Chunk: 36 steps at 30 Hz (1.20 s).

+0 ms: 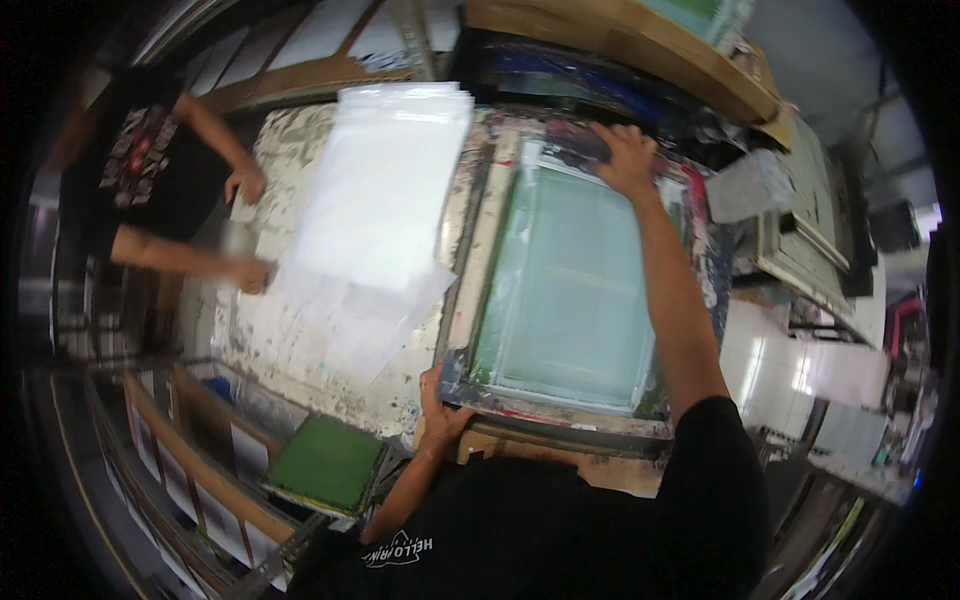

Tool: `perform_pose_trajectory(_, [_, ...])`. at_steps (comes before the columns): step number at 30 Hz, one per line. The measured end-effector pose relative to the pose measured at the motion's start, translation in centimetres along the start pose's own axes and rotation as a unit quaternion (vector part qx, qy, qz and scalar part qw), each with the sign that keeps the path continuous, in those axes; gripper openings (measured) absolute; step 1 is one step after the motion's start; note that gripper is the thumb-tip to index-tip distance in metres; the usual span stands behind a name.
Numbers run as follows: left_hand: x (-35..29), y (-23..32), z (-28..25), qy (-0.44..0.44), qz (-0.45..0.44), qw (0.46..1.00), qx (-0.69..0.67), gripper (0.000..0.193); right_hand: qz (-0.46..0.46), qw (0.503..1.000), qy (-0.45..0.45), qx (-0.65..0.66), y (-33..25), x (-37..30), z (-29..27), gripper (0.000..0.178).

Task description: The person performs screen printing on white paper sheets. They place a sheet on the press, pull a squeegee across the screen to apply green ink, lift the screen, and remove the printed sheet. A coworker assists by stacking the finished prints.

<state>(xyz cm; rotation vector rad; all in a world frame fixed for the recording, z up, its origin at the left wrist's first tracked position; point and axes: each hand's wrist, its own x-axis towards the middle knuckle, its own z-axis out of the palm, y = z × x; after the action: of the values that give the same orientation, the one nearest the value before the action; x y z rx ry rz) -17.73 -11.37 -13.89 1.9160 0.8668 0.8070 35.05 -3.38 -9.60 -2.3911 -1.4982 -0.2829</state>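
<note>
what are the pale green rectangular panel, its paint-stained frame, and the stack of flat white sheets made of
Pale green rectangular panel: perhaps fine mesh or thin film; it looks smooth and slightly translucent, with faint sheen.
Paint-stained rectangular frame: wood or metal, unclear, because blotchy stains cover it.
Stack of flat white sheets: paper or thin plastic; smooth, with thin layered edges.

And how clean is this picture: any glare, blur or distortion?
Head view: the white sheets nearly blown out, glare streaks on the glossy floor at right; head view: the co-worker's lower hand looks blurred, and straight edges bow toward a dark rim.
</note>
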Motion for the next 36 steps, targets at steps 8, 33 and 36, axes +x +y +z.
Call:
perform_pose_trajectory(8, [-1.0, -0.7, 0.5, 0.013, -0.021, 1.0, 0.007, 0.076, 0.081, 0.94, 0.333, 0.002, 1.6, -2.8, -4.2, 0.086])
perform_pose_trajectory(33, [-1.0, -0.5, 0.9, 0.021, -0.062, 0.994, -0.093, 0.103, -0.092, 0.985, -0.033, -0.141, 1.8, -17.9, -21.1, 0.043])
perform_pose_trajectory(36, [-0.8, -0.3, 0.7, 0.024, -0.031, 0.997, -0.06, 0.105, -0.131, 0.983, -0.108, -0.065, -1.4, -20.1, -23.1, 0.043])
